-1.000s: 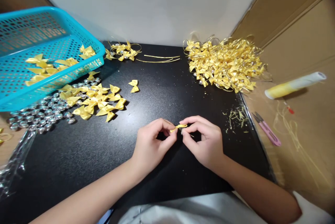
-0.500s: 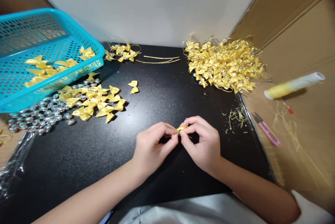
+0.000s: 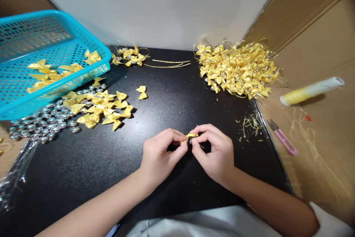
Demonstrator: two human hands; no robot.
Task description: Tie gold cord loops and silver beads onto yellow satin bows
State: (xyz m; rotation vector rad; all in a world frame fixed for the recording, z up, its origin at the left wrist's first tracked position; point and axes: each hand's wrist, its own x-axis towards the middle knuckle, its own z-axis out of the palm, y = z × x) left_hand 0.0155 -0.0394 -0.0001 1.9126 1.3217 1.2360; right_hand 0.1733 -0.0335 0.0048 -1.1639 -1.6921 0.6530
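Note:
Over the black table top (image 3: 166,107), my left hand (image 3: 163,152) pinches one side of a small yellow ribbon bow (image 3: 192,135) between thumb and fingers. My right hand (image 3: 215,148) is closed at the bow's other side, its thumb and fingertips curled around it. Just under the bow a small silver bead (image 3: 190,141) partly shows between the fingertips. Part of the bow is hidden behind my fingers. Farther left lies a loose group of yellow bows (image 3: 107,108), with one separate bow (image 3: 142,92) to its right.
A turquoise basket (image 3: 83,37) with several bows stands at left, beside silver beads (image 3: 36,124). Gold cords (image 3: 169,65) lie at the back. A heap of corded bows (image 3: 238,68), cord scraps (image 3: 252,124), pink snips (image 3: 284,139) and a yellow-white roll (image 3: 312,91) are at right.
The right fingertips have drawn slightly away from the left ones, and more of the bow and the silver bead shows between them. Both hands stay in nearly the same place.

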